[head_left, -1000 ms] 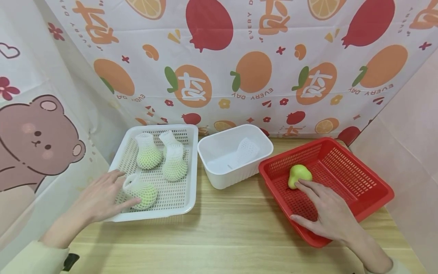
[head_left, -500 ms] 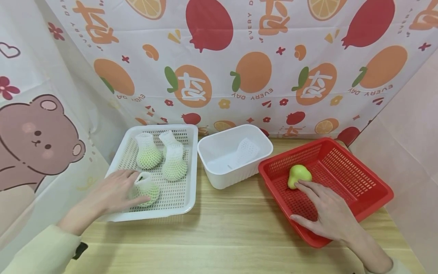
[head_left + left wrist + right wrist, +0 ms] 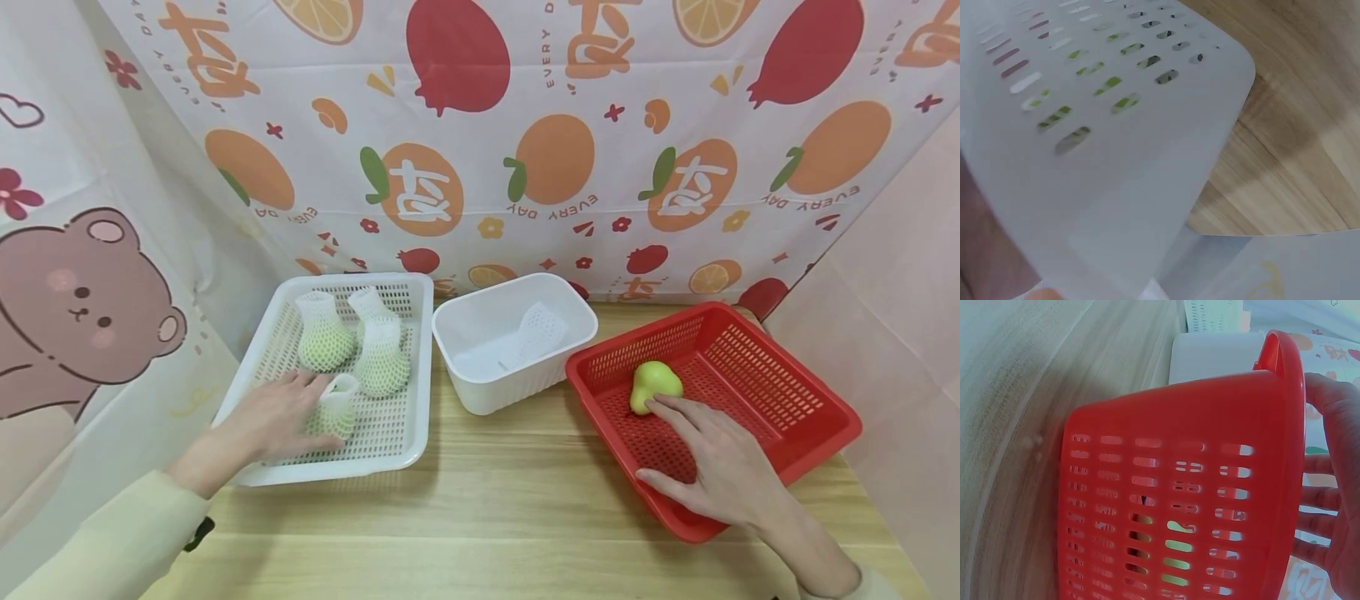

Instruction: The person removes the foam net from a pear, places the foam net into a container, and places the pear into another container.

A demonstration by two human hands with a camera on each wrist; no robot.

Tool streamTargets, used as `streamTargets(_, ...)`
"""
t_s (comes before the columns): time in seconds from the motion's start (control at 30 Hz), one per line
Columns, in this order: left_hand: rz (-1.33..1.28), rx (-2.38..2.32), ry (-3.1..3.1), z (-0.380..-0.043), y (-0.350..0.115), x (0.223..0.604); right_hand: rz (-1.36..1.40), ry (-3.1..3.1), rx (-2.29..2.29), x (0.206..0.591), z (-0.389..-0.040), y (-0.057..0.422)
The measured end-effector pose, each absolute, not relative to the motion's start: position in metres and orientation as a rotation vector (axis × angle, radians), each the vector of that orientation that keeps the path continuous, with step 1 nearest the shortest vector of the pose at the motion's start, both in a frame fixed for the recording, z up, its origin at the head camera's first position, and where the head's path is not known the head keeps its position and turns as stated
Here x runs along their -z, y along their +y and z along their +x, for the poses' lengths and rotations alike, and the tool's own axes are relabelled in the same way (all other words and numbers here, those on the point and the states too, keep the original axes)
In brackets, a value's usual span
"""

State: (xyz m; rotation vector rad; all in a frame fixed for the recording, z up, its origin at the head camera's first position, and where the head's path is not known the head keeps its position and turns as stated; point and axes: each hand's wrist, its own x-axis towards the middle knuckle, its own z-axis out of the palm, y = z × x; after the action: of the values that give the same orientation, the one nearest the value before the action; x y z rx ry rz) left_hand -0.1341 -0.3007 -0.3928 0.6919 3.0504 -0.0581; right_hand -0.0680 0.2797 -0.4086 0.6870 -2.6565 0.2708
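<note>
In the head view my left hand (image 3: 277, 421) holds a pear in a white foam net (image 3: 337, 417), fingers behind it and thumb in front, inside the white slotted basket (image 3: 420, 375). Several more netted pears (image 3: 320, 337) lie farther back in that basket. My right hand (image 3: 716, 462) reaches over the near-left rim of the red basket (image 3: 738, 392). Its fingertips touch a bare green-yellow pear (image 3: 654, 383), fingers fairly straight and thumb apart near the rim. The left wrist view is mostly the white basket's wall (image 3: 1135, 162). Green shows through the red wall's slots (image 3: 1175, 550) in the right wrist view.
A white plastic bin (image 3: 480, 387) stands between the two baskets with an empty foam net (image 3: 542, 329) in it. All three containers sit on a wood-grain table (image 3: 495, 500). A fruit-printed curtain (image 3: 480, 167) hangs close behind them.
My left hand has moved right, carrying the netted pear along toward the others and turning its net opening upward. The right hand and the bare pear have stayed put.
</note>
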Motion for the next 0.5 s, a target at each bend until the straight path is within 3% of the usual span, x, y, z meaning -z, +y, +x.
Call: streamTargets(0.5, 0.693, 0.085, 3.02, -0.146, -0.296, 0.405, 0.68, -2.663, -0.258, 0.409, -0.067, 0.28)
